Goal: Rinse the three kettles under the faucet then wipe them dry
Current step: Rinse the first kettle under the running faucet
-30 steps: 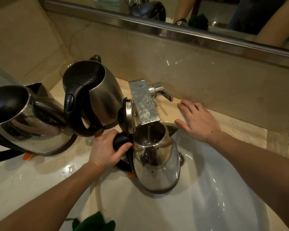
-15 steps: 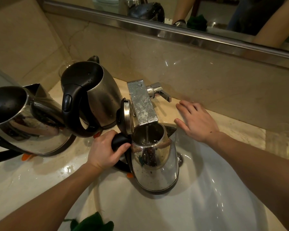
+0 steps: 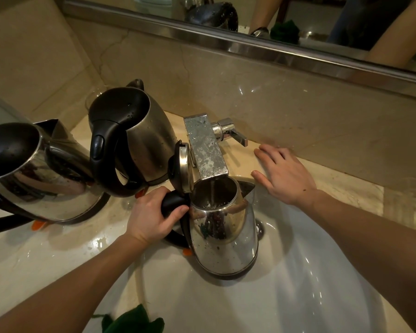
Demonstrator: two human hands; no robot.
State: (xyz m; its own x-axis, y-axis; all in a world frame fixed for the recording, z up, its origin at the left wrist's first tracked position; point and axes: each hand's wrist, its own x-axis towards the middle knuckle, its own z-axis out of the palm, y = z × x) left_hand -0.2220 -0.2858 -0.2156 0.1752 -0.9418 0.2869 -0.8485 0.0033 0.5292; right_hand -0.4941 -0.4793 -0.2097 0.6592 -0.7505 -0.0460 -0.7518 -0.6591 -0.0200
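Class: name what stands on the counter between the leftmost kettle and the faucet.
The middle kettle, steel and black, stands between the leftmost kettle and the faucet; the head view shows it.

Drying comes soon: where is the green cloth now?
In the head view, the green cloth lies at the bottom edge, left of centre, on the near rim of the white sink.

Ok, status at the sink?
Left grip holds kettle handle, faucet water running in. Right grip flat on counter. Nothing in the way.
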